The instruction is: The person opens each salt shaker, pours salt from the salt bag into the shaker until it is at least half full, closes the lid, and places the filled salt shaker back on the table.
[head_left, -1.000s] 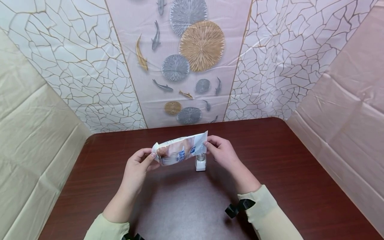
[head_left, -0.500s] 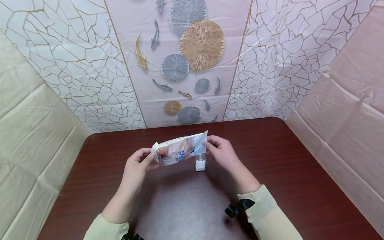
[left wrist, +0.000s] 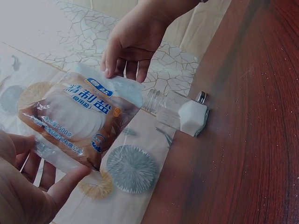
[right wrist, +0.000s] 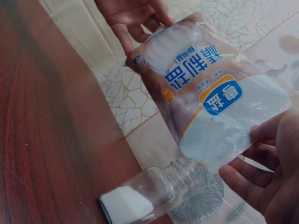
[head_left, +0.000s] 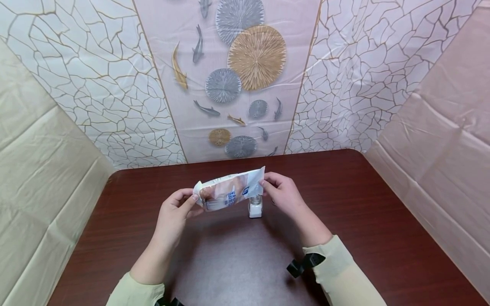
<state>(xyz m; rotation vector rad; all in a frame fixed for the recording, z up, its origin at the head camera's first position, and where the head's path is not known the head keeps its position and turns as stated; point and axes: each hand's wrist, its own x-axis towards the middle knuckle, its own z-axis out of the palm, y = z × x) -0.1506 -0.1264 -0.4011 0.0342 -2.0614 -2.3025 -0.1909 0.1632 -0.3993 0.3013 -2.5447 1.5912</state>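
Note:
A plastic bag of salt, printed with blue lettering, hangs tilted above the table, its right end lower in height at a small clear glass jar. My left hand pinches the bag's left end between thumb and fingers. At the other end, my right hand pinches the pale blue part near the corner. The jar stands upright with white salt in its lower part. In the right wrist view the bag's corner lies right at the jar's mouth; whether they touch I cannot tell.
The dark red wooden table carries scattered white grains, seen in both wrist views. A small shiny metal-edged item sits beside the jar's base. Patterned cloth hangs behind the table, with beige cloth at the sides.

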